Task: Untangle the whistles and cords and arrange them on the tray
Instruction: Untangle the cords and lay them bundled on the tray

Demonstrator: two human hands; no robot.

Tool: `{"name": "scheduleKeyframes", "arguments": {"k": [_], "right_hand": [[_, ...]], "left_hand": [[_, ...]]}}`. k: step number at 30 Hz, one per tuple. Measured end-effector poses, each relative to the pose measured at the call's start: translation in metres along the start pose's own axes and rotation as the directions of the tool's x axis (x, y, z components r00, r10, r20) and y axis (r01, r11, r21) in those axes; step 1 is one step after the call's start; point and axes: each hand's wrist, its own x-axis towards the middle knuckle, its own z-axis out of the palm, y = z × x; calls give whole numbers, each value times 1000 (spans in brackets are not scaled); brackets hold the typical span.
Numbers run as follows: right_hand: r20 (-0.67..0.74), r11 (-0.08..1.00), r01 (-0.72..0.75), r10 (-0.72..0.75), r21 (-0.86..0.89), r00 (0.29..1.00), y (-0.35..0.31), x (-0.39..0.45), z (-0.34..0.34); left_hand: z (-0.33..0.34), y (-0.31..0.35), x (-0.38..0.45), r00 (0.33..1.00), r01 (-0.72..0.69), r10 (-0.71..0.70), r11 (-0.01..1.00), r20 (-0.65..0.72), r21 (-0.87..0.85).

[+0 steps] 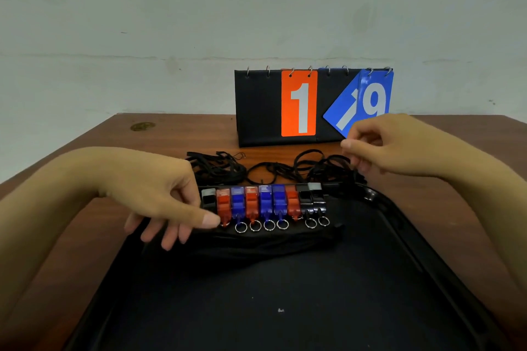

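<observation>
The brown wooden tabletop (99, 208) carries a large black plastic tray (285, 308). At its 12 o'clock edge stands a neat row of red, blue and black plastic whistles (265, 204), rings toward the person. Loose black cords (273, 171) lie beyond. The left hand (159, 196), fingers spread open, steadies the row's 9 o'clock end; the right hand (379, 145) pinches a cord.

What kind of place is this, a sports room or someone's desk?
Hard to be sure: likely a plain room with a sports-kit work table. A wooden table stands against a bare wall, with a flip scoreboard and a row of whistles on a black tray.
</observation>
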Motion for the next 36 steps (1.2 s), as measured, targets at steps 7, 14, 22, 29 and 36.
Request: {"name": "scheduleKeyframes", "arguments": {"k": [7, 14, 22, 29, 36], "right_hand": [[35, 979, -6, 13, -202, 999, 22, 11, 20], [43, 983, -47, 55, -179, 998, 26, 16, 20], [167, 932, -49, 116, -358, 979, 41, 20, 25], [-21, 930, -121, 121, -347, 992, 42, 22, 21], [-363, 1000, 4, 2, 14, 932, 5, 14, 14]], "left_hand": [[1, -7, 18, 806, -207, 204, 977, -555, 59], [5, -9, 27, 754, -242, 239, 967, -612, 80], [6, -7, 30, 752, -249, 241, 966, -613, 73], [7, -7, 30, 726, -262, 253, 961, -639, 82], [9, 1, 29, 608, -410, 278, 912, -744, 7]]}}
